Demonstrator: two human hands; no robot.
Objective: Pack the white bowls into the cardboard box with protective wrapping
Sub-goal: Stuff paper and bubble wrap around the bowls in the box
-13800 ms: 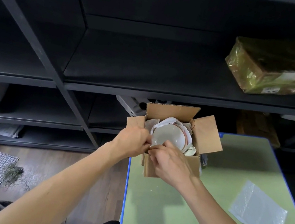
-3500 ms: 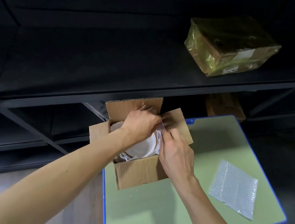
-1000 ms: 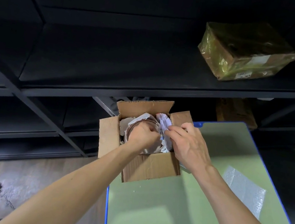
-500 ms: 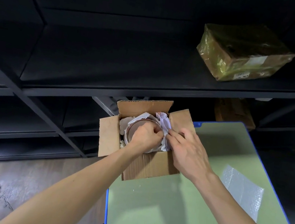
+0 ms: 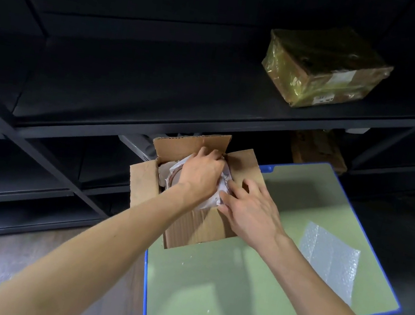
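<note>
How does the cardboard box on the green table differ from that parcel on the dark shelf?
The cardboard box stands open, flaps up, white wrapping showing inside; the parcel is closed, sealed in shiny yellowish film. The box sits on the green table with the left hand and right hand at it; the parcel lies untouched on the shelf. The parcel bears a white label; the box shows none. Both are brown cardboard.

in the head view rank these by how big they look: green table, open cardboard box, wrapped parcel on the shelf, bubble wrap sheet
1. green table
2. open cardboard box
3. wrapped parcel, close to the box; farther back, so true size unsure
4. bubble wrap sheet
</note>
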